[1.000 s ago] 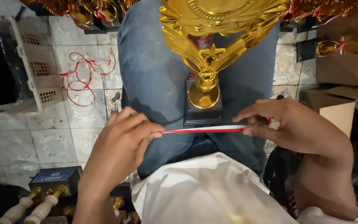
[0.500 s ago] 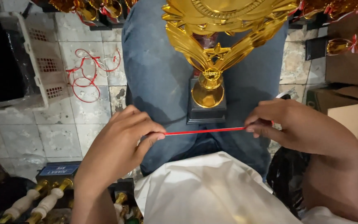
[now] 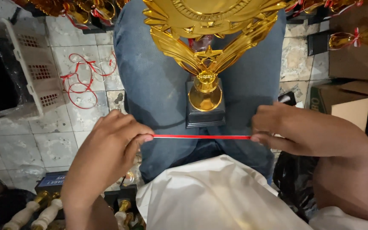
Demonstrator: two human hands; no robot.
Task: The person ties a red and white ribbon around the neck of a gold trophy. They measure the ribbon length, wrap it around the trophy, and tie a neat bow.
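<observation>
A thin red ribbon (image 3: 201,137) is stretched taut and level between my two hands, just above my lap. My left hand (image 3: 111,145) pinches its left end and my right hand (image 3: 299,130) pinches its right end. Right behind the ribbon a gold trophy (image 3: 205,47) with a wreath-shaped top and a star stands between my knees on its black base (image 3: 205,117). My legs are in blue jeans (image 3: 150,72), and a white cloth (image 3: 209,196) covers my lap below the ribbon.
Loose red ribbon pieces (image 3: 84,79) lie on the tiled floor at left, next to a white plastic crate (image 3: 30,64). More gold trophies (image 3: 86,8) stand at the top. A cardboard box (image 3: 346,100) is at right. Small trophy parts (image 3: 39,208) sit at lower left.
The ribbon stays taut between both hands. My hands have shifted slightly lower in view and a little farther from the trophy base; the trophy has not moved.
</observation>
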